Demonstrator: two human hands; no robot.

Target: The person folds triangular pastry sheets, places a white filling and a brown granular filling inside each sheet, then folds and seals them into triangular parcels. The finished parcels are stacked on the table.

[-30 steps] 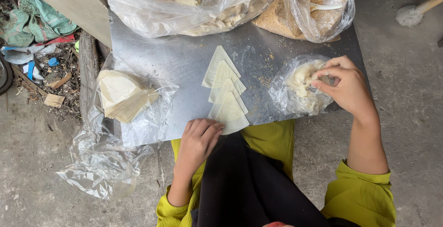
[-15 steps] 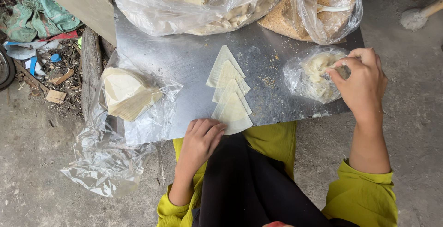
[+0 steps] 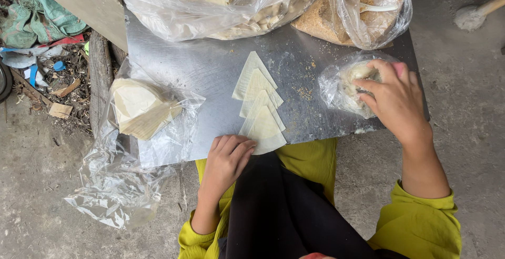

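Observation:
Several pale triangular dough wrappers (image 3: 259, 102) lie overlapped in a row down the middle of a shiny metal sheet (image 3: 210, 69). My left hand (image 3: 227, 161) rests flat on the sheet's near edge, fingertips touching the nearest wrapper. My right hand (image 3: 393, 98) reaches into a small clear plastic bag of whitish filling (image 3: 342, 82) at the sheet's right side, fingers curled on the filling. I wear yellow-green sleeves.
A clear bag with a stack of wrappers (image 3: 141, 106) hangs over the sheet's left edge. At the back stand a big bag of rolled pieces (image 3: 215, 1) and a bag of brown crumbs (image 3: 363, 11). Concrete floor surrounds; litter lies at left.
My right hand has stayed at the filling bag, working its fingers deeper into it. The left hand has kept still on the nearest wrapper.

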